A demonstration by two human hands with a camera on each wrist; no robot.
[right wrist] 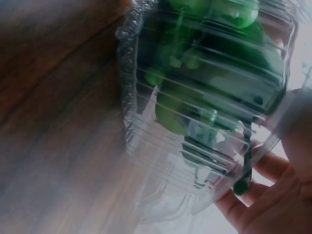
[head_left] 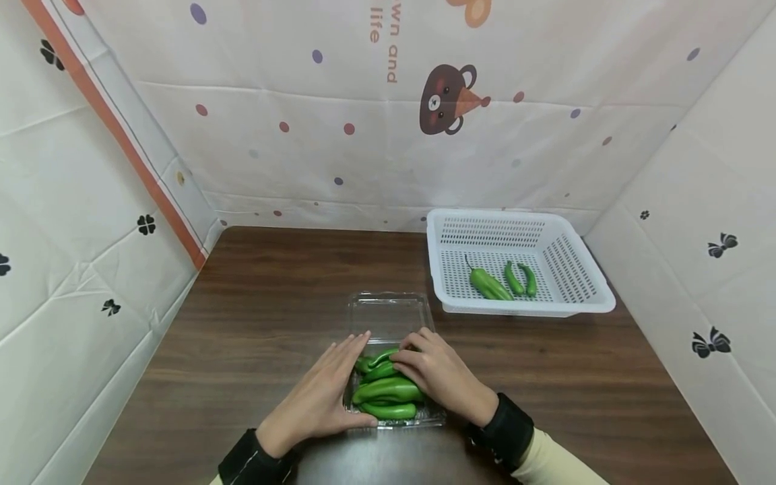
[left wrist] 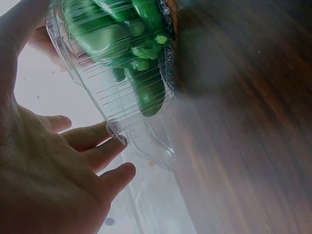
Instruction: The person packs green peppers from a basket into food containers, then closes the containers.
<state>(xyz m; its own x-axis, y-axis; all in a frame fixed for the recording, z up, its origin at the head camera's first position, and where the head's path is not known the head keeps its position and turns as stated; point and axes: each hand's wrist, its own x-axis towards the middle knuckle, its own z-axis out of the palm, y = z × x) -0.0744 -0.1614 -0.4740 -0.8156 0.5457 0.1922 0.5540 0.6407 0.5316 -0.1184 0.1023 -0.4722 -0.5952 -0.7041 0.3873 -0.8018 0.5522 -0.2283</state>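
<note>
A clear plastic clamshell box (head_left: 427, 419) sits on the brown table near me, its lid (head_left: 388, 313) folded open to the far side. Several green peppers (head_left: 388, 391) fill it. My left hand (head_left: 327, 391) lies flat against the box's left side with straight fingers. My right hand (head_left: 439, 374) rests on top of the peppers, fingers bent over them; its thumb is hidden. In the left wrist view the left hand (left wrist: 58, 175) touches the ribbed box wall (left wrist: 97, 97). The right wrist view shows the box (right wrist: 204, 161), the peppers (right wrist: 180, 112) and the right hand (right wrist: 263, 204) behind it.
A white perforated basket (head_left: 582, 269) stands at the back right of the table (head_left: 254, 296), holding three green peppers (head_left: 488, 283). Patterned cloth walls close in the table on the left, back and right.
</note>
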